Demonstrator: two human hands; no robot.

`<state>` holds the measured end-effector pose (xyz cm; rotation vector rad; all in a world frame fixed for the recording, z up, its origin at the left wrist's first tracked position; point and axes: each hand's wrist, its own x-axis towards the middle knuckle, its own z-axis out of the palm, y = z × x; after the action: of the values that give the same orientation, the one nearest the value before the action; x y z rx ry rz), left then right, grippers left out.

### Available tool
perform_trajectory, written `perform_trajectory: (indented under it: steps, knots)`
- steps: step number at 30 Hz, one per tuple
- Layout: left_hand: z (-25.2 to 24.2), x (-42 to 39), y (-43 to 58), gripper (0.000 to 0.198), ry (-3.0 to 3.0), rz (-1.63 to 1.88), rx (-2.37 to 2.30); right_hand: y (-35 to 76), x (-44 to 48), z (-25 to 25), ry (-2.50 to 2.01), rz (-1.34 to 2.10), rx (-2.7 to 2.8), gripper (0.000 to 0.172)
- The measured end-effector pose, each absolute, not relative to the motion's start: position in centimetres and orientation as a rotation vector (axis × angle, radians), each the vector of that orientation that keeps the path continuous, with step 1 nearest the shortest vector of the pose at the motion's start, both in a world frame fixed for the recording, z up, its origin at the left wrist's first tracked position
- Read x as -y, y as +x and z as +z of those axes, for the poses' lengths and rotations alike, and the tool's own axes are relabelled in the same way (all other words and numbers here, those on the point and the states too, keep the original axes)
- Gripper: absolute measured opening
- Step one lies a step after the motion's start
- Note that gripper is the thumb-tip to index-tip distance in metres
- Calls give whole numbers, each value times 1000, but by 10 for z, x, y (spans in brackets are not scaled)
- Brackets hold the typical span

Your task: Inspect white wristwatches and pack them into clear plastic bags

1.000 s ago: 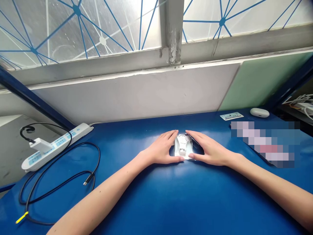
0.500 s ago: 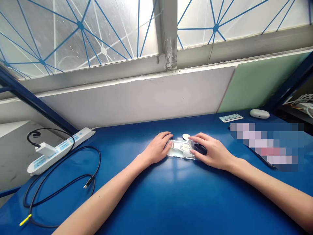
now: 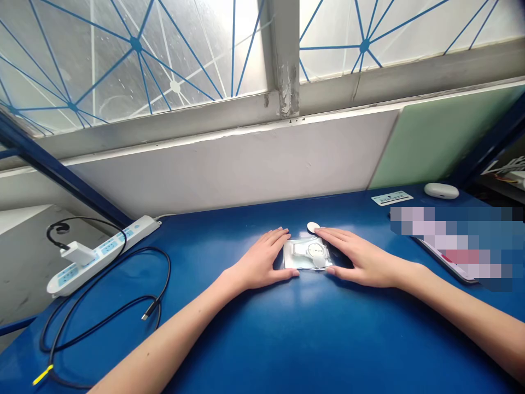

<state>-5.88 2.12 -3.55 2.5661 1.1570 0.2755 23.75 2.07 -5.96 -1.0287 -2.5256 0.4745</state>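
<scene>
A wristwatch (image 3: pixel 315 250) with a round pale dial lies inside a clear plastic bag (image 3: pixel 289 260) on the blue table. My left hand (image 3: pixel 260 262) rests flat at the bag's left side, fingers stretched out and the thumb at its lower edge. On the other side my right hand (image 3: pixel 365 257) lies with its fingers extended, the thumb at the bag's lower right corner. The right fingertips reach a small white disc (image 3: pixel 313 226) just behind the bag. Both hands are open, and neither grips anything.
At the left stand a white power strip (image 3: pixel 135 232) with a plugged-in white charger (image 3: pixel 77 254) and a coiled black cable (image 3: pixel 169 268). At the back right lie a printed card (image 3: pixel 391 198) and a white rounded case (image 3: pixel 442 191). A partly blurred-out flat device (image 3: pixel 465 272) lies nearer.
My left thumb has moved off the bag's upper face to its lower edge, and the right hand has let go of the bag. Both hands have spread open; the bag now lies flat.
</scene>
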Motion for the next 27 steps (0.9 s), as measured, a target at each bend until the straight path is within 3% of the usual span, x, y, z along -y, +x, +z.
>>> perform_trajectory:
  steps: [14, 20, 25, 27]
  knots:
    - [-41, -20, -61, 89, 2565, 343, -1105, 243, -22, -57, -1052, 494, 2660, 80]
    - [-40, -19, -61, 81, 2590, 288, -1114, 242, -21, -63, -1011, 404, 2621, 88]
    - [-42, -21, -63, 66, 2576, 290, -1102, 234, -21, -61, -803, 249, 2503, 43]
    - [-43, -22, -65, 60, 2579, 321, -1074, 230, -20, -59, -729, 283, 2399, 35]
